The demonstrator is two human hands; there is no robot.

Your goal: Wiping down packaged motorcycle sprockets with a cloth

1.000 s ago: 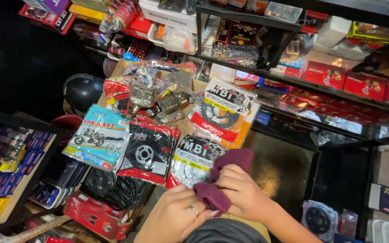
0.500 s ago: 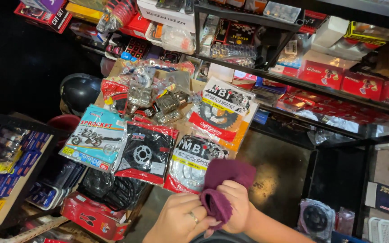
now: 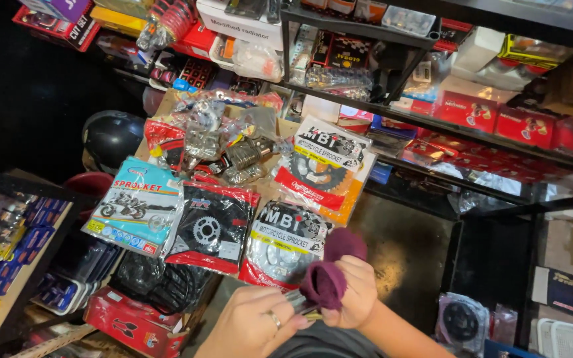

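Both hands' grip (image 3: 303,306) on maroon cloth (image 3: 329,278), small metal part (image 3: 298,303).

— What lies just beyond the fingers?
— A clear-and-silver packaged sprocket (image 3: 285,244), a black-and-red sprocket pack (image 3: 210,229) to its left, then a light-blue one (image 3: 137,205).
— Farther off?
— A glossy black helmet (image 3: 109,137) and a black metal shelf (image 3: 445,126).

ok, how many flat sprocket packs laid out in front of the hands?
4. Light blue pack far left, black-and-red pack beside it, silver pack just above the hands, orange-edged pack behind that. The bagged parts pile may hide more.
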